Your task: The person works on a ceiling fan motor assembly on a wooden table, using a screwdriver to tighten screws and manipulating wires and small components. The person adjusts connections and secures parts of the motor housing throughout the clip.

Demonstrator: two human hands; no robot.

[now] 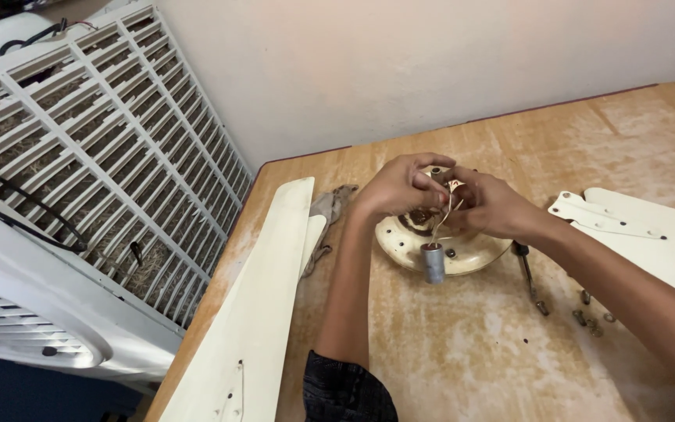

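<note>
My left hand [401, 187] and my right hand [494, 205] meet above a round cream fan motor housing [470, 252] on the wooden table [462, 352]. Both pinch thin wires [448, 202] that come up from the housing's middle. A small grey cylinder, a capacitor [432, 262], hangs from those wires at the housing's front edge. The fingertips hide where the wires join.
A long cream fan blade [255, 312] lies along the table's left edge, another blade [650, 230] at the right. A screwdriver [528, 275] and several loose screws [591, 319] lie right of the housing. A rag [330, 207] sits behind the left blade. A white air cooler [80, 180] stands left of the table.
</note>
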